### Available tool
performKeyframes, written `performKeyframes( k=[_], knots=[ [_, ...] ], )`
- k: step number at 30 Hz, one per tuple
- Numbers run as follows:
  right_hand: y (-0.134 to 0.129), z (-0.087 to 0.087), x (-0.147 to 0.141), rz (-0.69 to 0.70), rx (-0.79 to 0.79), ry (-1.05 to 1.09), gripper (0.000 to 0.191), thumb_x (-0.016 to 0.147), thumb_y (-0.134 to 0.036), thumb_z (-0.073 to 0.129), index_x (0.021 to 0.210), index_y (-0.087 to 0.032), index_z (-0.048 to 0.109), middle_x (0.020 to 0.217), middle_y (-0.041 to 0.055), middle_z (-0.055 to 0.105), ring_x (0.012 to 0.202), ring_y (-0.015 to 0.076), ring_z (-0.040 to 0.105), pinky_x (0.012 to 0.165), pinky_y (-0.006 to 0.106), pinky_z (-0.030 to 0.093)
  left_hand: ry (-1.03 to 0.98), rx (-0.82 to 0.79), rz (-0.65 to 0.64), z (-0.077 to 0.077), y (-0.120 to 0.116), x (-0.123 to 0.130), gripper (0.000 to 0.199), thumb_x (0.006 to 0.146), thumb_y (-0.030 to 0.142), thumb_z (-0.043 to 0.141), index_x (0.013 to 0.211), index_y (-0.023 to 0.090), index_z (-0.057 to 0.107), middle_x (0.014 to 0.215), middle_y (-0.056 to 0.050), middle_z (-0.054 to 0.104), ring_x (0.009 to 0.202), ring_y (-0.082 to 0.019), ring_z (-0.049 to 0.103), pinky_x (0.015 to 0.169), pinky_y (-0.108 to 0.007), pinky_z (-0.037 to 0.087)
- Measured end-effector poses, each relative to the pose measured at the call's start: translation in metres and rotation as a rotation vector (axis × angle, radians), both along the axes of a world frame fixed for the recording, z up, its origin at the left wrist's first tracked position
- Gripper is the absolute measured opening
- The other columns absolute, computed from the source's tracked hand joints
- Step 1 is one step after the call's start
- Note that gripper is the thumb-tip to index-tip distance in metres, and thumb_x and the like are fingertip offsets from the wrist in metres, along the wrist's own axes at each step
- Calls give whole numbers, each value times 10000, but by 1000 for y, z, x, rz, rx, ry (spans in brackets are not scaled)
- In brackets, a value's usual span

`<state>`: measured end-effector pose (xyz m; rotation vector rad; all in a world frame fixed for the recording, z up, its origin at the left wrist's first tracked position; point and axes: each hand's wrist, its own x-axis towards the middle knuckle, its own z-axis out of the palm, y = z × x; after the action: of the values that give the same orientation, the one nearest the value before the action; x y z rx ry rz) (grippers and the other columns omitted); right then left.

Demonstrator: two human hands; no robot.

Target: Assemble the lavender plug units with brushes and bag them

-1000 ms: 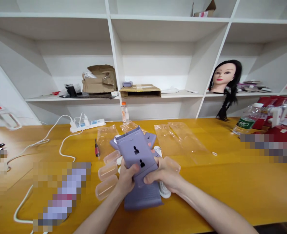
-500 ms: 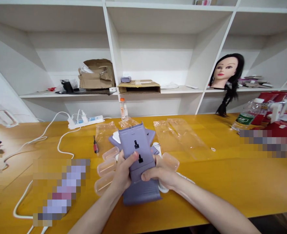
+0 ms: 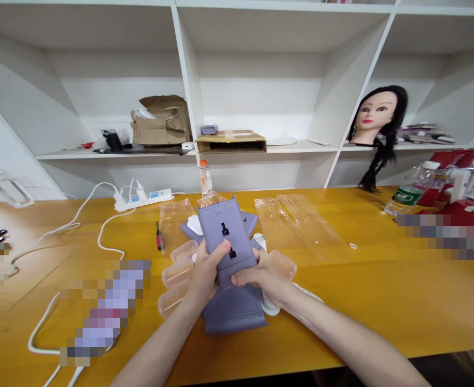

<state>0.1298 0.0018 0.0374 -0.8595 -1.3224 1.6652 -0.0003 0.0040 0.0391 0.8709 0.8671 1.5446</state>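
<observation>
While the left hand & the right hand are both clamped on the lilac plastic housing w/ two black slots, this piece is held tilted over the middle of the table. The left thumb lies by the lower slot, the right thumb near the bottom end; most fingers are hidden behind. If the thumbs push unevenly, the end section beyond the seam could prob. bend or go out of line. The surface looks smooth, so a loose grip might drop the housing on the ribbed purple panel just below; whether these two touch, one can't tell.

Movement may be difficult bc many parts are near. Three clear plastic containers are beside the left hand, a fourth clear container is next to the right one, & a white oblong part shows partly under the right wrist; a careless wrist could push them. Behind the housing, another lilac part is partly covered.

Further away: red-black screwdriver, clear plastic bags, power strip w/ white cables. The bags look slippery, so a part placed there might slide.
</observation>
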Motion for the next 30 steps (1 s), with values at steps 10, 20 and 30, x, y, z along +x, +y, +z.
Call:
performKeyframes(
  k=[10, 20, 30],
  knots=[
    [6, -15, 5, -568, 891, -1346, 122, 788, -231, 489, 861, -159, 555, 755, 94, 627, 626, 208, 563, 582, 308, 362, -67, -54, -113, -15, -11, 26, 447, 639, 238, 730, 1054, 199, 569, 1046, -50, 654, 1000, -201, 586, 902, -321, 423],
    [6, 1, 21, -348, 618, -713, 481, 771, -361, 556, 1194, -210, 382, 1034, 66, 552, 681, 139, 562, 680, 323, 447, -197, -140, -200, -14, 15, -16, 451, 724, 242, 628, 1158, 178, 522, 1047, -80, 661, 986, -243, 604, 796, -351, 492],
    [7, 9, 18, 2, 25, -132, 465, 627, -190, 627, 1045, -198, 423, 709, -50, 580, 540, 102, 595, 525, 222, 388, -125, 38, -278, -30, 6, -3, 567, 748, 290, 624, 1274, 271, 414, 1127, -29, 612, 982, -200, 571, 815, -301, 447]
  ],
)
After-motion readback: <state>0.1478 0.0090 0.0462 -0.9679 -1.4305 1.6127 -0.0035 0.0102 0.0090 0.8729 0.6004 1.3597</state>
